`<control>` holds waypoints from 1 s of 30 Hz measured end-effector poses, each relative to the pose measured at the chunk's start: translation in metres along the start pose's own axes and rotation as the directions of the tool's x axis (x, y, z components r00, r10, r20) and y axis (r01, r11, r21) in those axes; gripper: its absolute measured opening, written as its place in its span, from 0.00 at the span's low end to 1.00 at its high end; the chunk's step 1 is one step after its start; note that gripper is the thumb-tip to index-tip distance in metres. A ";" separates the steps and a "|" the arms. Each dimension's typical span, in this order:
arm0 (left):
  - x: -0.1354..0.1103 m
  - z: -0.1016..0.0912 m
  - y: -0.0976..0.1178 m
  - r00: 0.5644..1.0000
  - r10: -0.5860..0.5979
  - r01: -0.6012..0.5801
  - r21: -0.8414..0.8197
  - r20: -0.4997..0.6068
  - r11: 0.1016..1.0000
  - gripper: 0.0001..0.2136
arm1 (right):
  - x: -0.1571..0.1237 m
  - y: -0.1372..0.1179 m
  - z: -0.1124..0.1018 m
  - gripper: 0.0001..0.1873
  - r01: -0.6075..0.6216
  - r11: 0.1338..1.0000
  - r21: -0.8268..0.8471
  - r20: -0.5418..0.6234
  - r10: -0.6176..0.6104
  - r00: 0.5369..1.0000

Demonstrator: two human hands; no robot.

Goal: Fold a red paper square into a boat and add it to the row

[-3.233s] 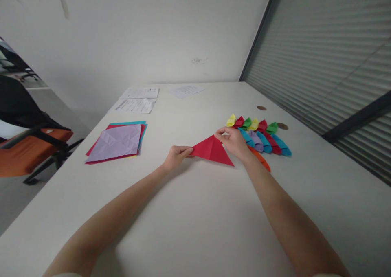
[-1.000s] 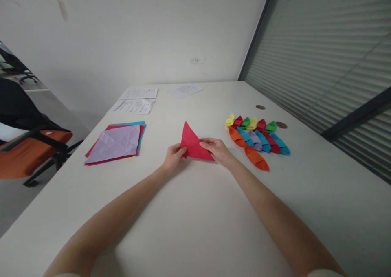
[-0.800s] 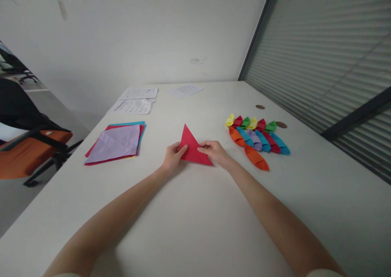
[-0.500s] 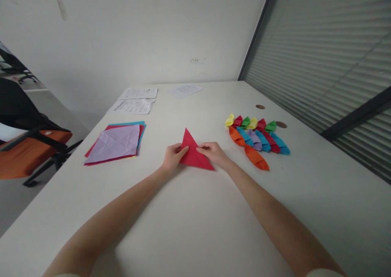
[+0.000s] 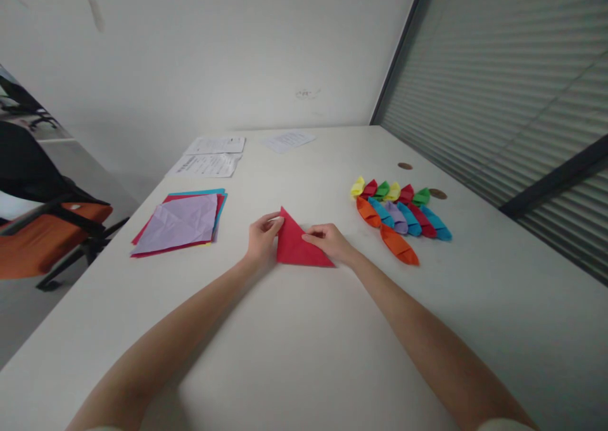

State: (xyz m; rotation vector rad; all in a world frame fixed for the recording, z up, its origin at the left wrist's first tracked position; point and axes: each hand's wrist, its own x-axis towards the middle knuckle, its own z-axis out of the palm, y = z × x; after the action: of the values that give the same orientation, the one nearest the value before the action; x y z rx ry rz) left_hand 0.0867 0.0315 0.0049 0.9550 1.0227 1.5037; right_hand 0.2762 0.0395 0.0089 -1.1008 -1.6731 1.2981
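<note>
A red sheet of paper [image 5: 297, 248], folded into a triangle, is between my hands at the middle of the table. My left hand [image 5: 264, 234] pinches its left edge near the top corner, thumb and forefinger together. On the sloping right edge, my right hand [image 5: 329, 241] grips the paper between thumb and fingers. The lower edge of the triangle faces me, with its right corner pointing toward my right wrist. My fingers partly hide the paper's edges.
Left on the white table [image 5: 304, 329] lies a stack of coloured paper with a crumpled lilac sheet [image 5: 178, 223] on top. Several folded paper pieces [image 5: 398, 215] sit in rows at right. Printed sheets [image 5: 209, 165] lie farther back. An orange chair [image 5: 57, 238] stands beyond the left edge.
My left hand has shifted a little left and up along the red paper toward its top corner. The triangle has turned slightly, its tip now lower and farther left.
</note>
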 end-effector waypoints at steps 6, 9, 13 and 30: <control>-0.005 0.002 -0.005 0.984 -0.082 0.077 0.037 0.159 0.996 0.22 | 0.008 0.008 -0.001 0.21 0.027 0.988 0.154 -0.382 0.035 0.923; -0.004 0.001 -0.010 0.984 -0.075 0.068 0.053 0.164 0.996 0.19 | 0.007 0.009 0.001 0.22 0.005 0.981 0.192 -0.339 0.062 0.939; -0.002 0.000 -0.010 0.994 -0.073 0.075 -0.022 0.081 0.997 0.19 | 0.003 0.006 0.007 0.22 -0.035 0.983 0.180 -0.235 0.078 0.969; 0.002 -0.003 -0.010 0.962 -0.273 0.274 -0.186 0.033 0.944 0.17 | -0.011 0.013 0.024 0.20 0.168 0.981 -0.095 -0.318 -0.190 0.929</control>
State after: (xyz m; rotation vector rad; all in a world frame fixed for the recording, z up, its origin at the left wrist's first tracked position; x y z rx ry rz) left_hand 0.0866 0.0339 -0.0055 0.6536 0.9462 1.3364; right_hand 0.2604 0.0229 -0.0099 -1.1045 -1.5339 0.8952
